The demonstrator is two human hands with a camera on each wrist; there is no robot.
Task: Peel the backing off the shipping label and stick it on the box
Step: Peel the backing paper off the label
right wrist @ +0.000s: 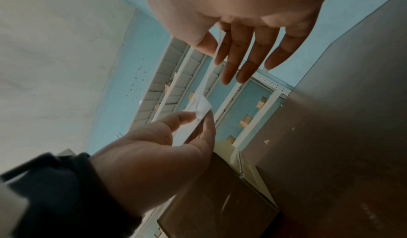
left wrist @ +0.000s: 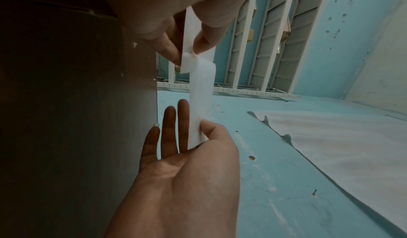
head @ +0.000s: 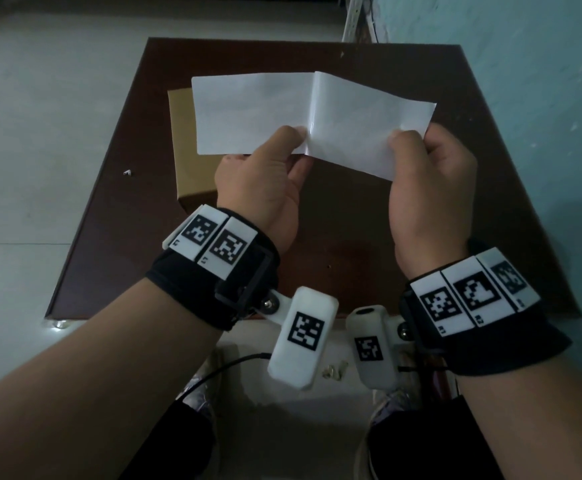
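Pinching is what both sets of fingers do here. The left hand [head: 258, 188] nips the left leaf [head: 248, 112] between thumb and forefinger right at the crease, its other fingers [left wrist: 169, 128] held straight and spread. The right hand [head: 431, 195] nips the near corner of the right leaf [head: 362, 129] the same way, with its spare fingers also straight in the right wrist view.

Between the hands the two white leaves open like a book, joined along the crease. The left leaf hangs above the box [head: 182, 140] and covers most of its top; the right leaf sticks out well to the right of the box, tilted down toward the person. The right leaf has a sheen near the crease, so it is probably the backing and the left one the label, though I cannot tell for certain.

The box lies flat on the dark brown surface [head: 352, 254], below the hands and apart from the paper.

By my reading the peel is about half done: the leaves are parted up to the crease and nothing is stuck to the box yet. The next move calls for drawing the right leaf farther away while the left pinch holds firm, keeping the freed gummed face from folding onto itself. Then the label must be lined up square over the box top before it goes down.
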